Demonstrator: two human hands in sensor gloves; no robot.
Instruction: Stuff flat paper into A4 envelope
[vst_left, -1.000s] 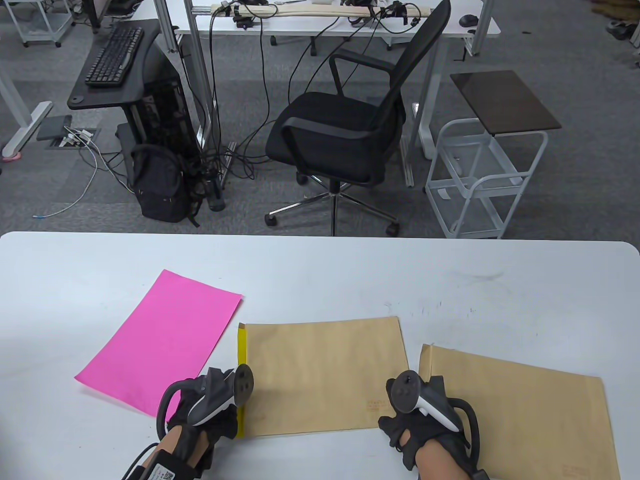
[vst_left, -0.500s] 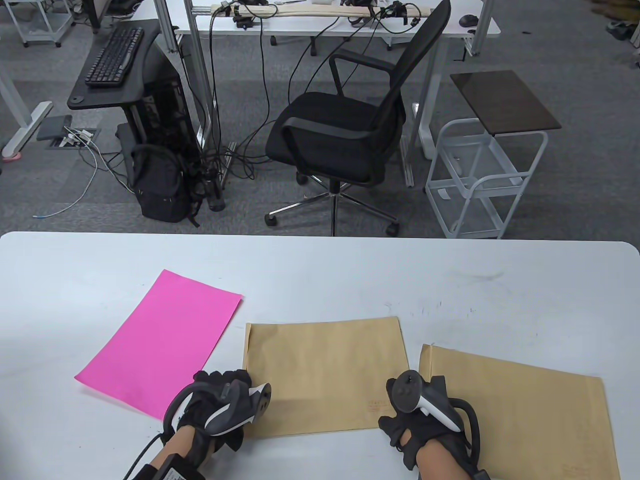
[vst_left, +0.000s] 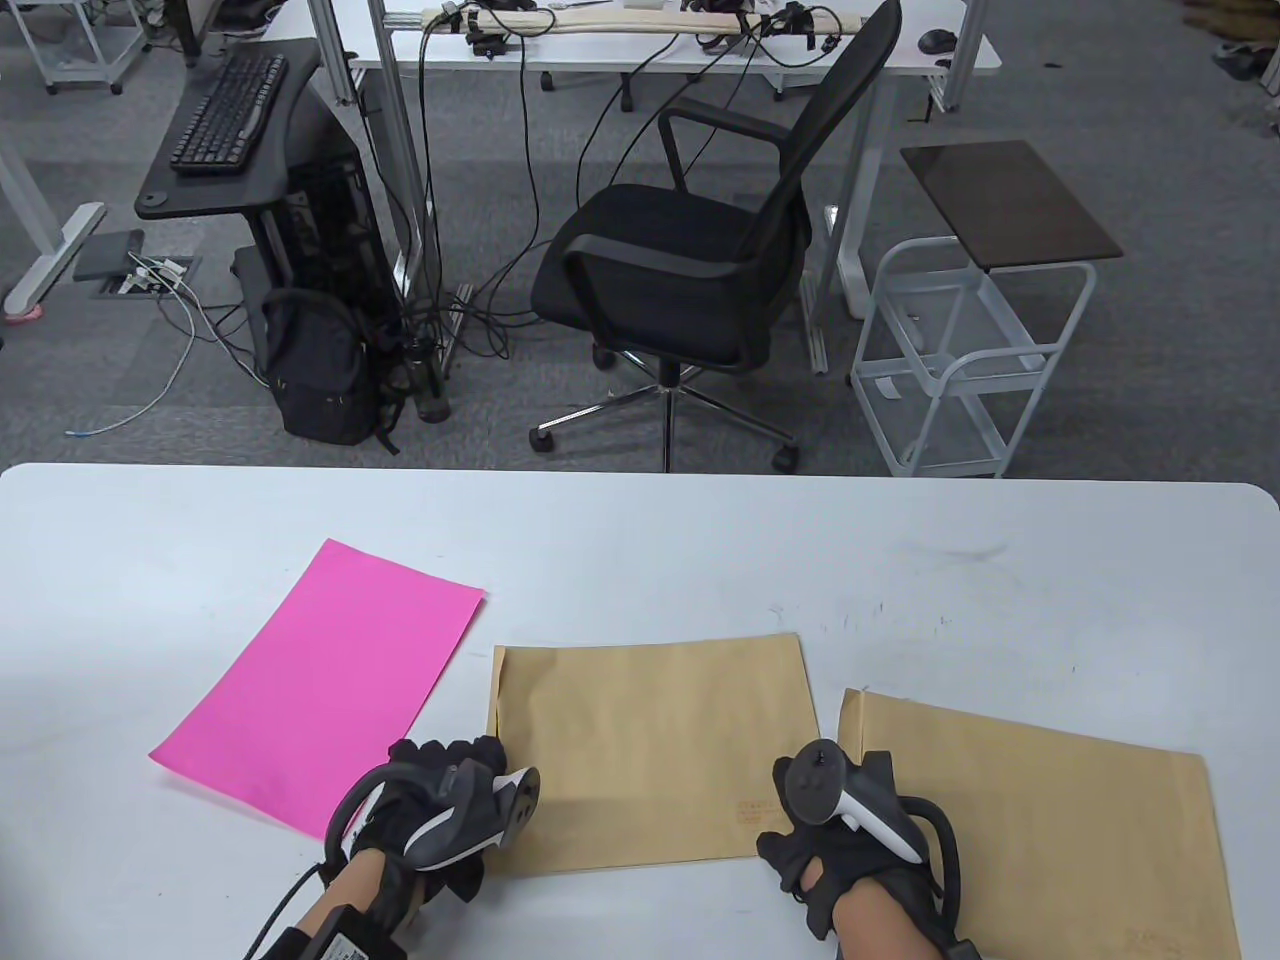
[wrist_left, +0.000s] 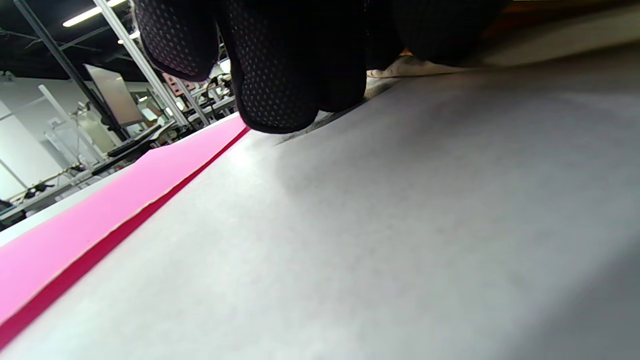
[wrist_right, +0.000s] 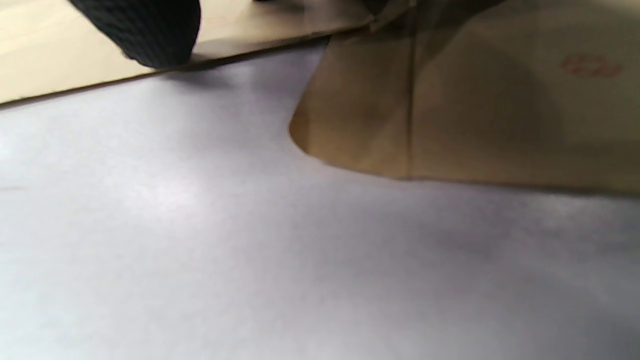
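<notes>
Resting on envelope (vst_left: 650, 755) (brown): both hands.

Black office chair (vst_left: 690, 270), grey carpet (vst_left: 1150, 330).

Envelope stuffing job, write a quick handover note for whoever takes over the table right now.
Left hand presses on the left end of the middle envelope, flap end folded shut.
Right hand rests at that envelope's lower right corner, beside the second envelope.
Pink paper lies flat and untouched to the left.
Done: the middle envelope looks closed; its contents can't be seen.
Left: the pink sheet is not yet stuffed.
</notes>
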